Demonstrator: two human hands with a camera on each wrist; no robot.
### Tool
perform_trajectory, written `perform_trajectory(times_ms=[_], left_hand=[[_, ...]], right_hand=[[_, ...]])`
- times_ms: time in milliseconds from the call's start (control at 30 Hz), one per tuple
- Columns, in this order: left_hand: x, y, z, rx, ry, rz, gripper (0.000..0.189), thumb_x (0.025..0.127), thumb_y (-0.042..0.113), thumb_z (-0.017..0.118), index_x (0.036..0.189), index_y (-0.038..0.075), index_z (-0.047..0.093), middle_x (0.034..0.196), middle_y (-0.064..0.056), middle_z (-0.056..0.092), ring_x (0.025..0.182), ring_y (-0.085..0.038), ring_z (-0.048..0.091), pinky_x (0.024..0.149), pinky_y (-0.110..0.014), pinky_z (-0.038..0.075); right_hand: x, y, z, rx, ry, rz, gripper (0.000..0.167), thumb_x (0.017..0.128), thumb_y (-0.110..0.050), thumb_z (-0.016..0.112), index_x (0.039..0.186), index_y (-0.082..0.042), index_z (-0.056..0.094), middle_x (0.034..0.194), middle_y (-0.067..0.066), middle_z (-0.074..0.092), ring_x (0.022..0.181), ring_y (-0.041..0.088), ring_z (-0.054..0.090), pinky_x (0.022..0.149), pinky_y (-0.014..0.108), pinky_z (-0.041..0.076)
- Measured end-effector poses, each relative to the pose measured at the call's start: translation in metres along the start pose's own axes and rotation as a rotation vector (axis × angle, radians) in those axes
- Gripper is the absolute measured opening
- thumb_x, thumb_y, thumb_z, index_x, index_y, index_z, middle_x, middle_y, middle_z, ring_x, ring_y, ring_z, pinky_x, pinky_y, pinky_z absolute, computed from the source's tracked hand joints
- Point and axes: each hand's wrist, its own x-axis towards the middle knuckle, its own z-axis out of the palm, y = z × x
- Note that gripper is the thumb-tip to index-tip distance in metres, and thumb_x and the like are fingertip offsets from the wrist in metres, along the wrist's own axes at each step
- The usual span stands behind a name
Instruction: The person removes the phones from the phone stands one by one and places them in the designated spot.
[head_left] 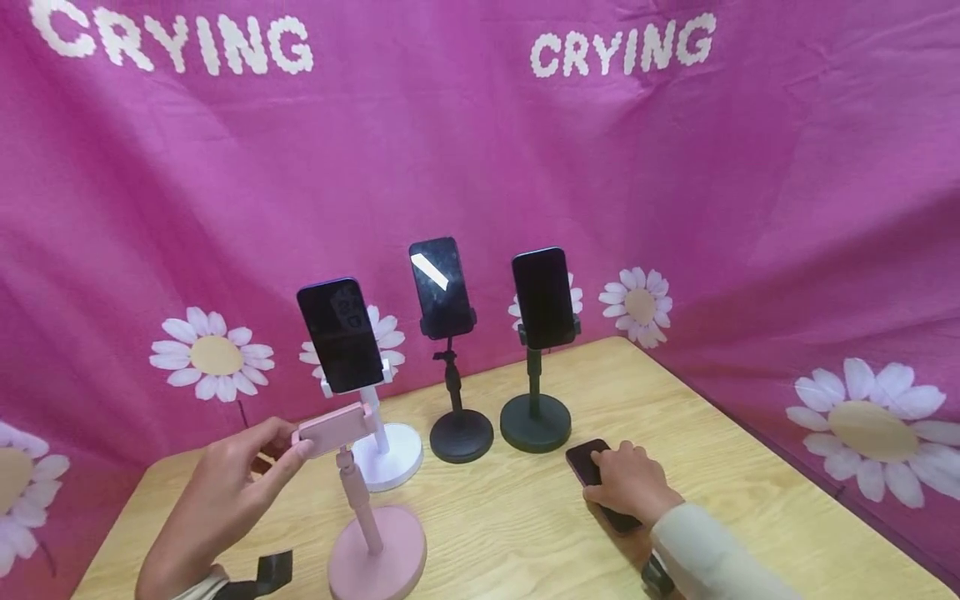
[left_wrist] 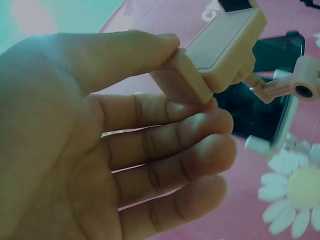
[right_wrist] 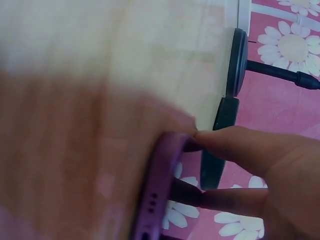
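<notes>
Left wrist: clamp (left_wrist: 220,42) in half-curled hand (left_wrist: 87,125)

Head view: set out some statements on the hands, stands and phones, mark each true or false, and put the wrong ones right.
1. The left hand pinches the clamp of the pink stand. True.
2. A phone sits in that clamp. False: the clamp is empty.
3. The right hand touches a loose phone. True.
4. The white stand carries nothing. False: the white stand bears a mounted phone.
5. The pink stand is nearer the camera than the white stand. True.
</notes>
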Motion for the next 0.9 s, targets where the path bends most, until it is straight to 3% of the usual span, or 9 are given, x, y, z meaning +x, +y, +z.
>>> perform_trajectory(times_ms=[167, 433, 600, 900], left_hand=[[-0.013, -0.016, -0.008, 0.032, 0.059, -0.002, 0.009, 0.09, 0.02, 0.069, 0.094, 0.013, 0.066, 0.077, 0.008, 0.062, 0.068, -0.003, 0.055, 0.06, -0.024, 0.051], [-0.019, -0.052, -0.034, 0.055, 0.098, 0.015, 0.01, 0.094, 0.012, 0.062, 0.101, 0.004, 0.063, 0.078, 0.0, 0.063, 0.065, -0.001, 0.055, 0.054, -0.021, 0.049], [-0.023, -0.078, -0.051, 0.05, 0.09, -0.049, 0.016, 0.098, 0.012, 0.056, 0.107, -0.001, 0.059, 0.081, -0.006, 0.063, 0.067, 0.0, 0.057, 0.054, -0.021, 0.052], [-0.016, -0.109, -0.057, 0.06, 0.092, -0.145, 0.023, 0.1, 0.015, 0.051, 0.112, -0.005, 0.053, 0.083, -0.013, 0.063, 0.067, 0.006, 0.053, 0.054, -0.022, 0.052]], right_hand=[[-0.002, 0.003, -0.006, -0.03, -0.076, -0.014, 0.062, 0.073, -0.036, 0.075, 0.123, -0.002, 0.063, 0.092, 0.023, 0.05, 0.078, 0.033, 0.047, 0.061, 0.048, 0.045], [0.004, 0.001, -0.015, -0.008, -0.141, -0.043, 0.062, 0.073, -0.033, 0.075, 0.123, 0.001, 0.061, 0.092, 0.025, 0.05, 0.081, 0.036, 0.049, 0.062, 0.048, 0.046], [0.012, -0.008, -0.013, 0.003, -0.179, -0.058, 0.065, 0.076, -0.036, 0.077, 0.125, 0.002, 0.058, 0.097, 0.027, 0.051, 0.084, 0.038, 0.049, 0.063, 0.047, 0.045], [0.012, -0.004, -0.014, 0.038, -0.184, -0.06, 0.069, 0.075, -0.036, 0.079, 0.127, 0.004, 0.057, 0.1, 0.029, 0.052, 0.083, 0.036, 0.049, 0.063, 0.044, 0.044]])
